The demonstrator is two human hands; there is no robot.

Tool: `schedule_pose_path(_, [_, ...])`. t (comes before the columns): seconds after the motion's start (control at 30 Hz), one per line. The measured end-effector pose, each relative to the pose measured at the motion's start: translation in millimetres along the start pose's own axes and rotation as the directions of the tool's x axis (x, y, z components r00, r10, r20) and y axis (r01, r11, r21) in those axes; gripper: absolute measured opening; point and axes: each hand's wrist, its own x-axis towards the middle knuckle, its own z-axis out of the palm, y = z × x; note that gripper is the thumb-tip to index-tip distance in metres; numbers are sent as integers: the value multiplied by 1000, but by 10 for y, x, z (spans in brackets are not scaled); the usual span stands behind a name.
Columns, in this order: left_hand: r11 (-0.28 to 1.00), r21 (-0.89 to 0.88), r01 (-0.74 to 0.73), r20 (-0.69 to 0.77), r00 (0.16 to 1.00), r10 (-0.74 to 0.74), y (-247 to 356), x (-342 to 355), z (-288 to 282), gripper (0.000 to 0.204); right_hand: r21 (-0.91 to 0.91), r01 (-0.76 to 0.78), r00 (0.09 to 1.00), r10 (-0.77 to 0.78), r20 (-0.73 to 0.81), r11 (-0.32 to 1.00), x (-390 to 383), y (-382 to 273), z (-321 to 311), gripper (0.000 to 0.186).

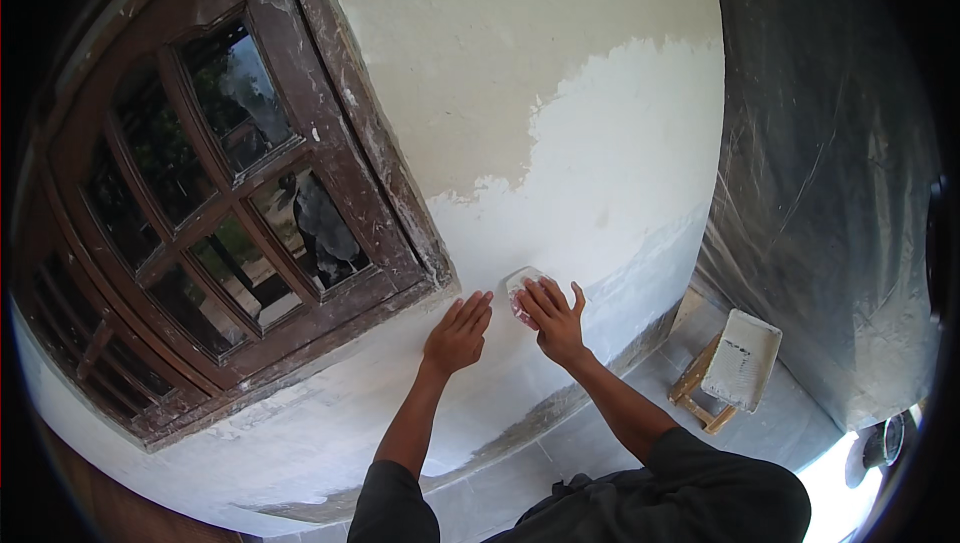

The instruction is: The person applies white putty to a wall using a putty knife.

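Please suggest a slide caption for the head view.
Right hand presses a sanding pad to the white wall; left hand rests flat beside it.

Two hands (505, 328), one window (215, 203), one tray (741, 360), one stool (696, 388).

- The window (200, 213) sits in the wall (600, 163), left of both hands.
- The left hand (458, 335) lies flat on the wall, just below the window's corner.
- The right hand (553, 318) presses a sanding pad (520, 288) against the wall, just right of the left hand.
- A tray (742, 358) rests on a stool (697, 388) on the floor (600, 433), far right, before the plastic sheet (830, 183).
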Motion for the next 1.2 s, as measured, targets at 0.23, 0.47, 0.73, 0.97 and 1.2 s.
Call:
schedule_pose_path(0.23, [998,-53,18,-5,1000,-18,17,20,-46,45,-107,38,848,-88,-522,994,2106,145,-848,65])
schedule_pose_path(0.47, [996,-73,53,-42,998,-56,49,58,8,44,-40,92,979,-97,-178,995,937,285,-145,70])
schedule_pose_path(0.73, [992,-81,93,-29,995,-96,46,-42,3,42,-9,3,998,-3,-68,1000,193,360,-245,62])
schedule_pose_path(0.97, [948,-214,234,18,972,-235,220,73,-50,43,-78,191,868,-206,-451,978,2483,142,-897,68])
schedule_pose_path(1.2, [926,-135,352,77,936,-344,499,126,-86,47,-30,239,970,-240,-34,971,403,691,-183,62])
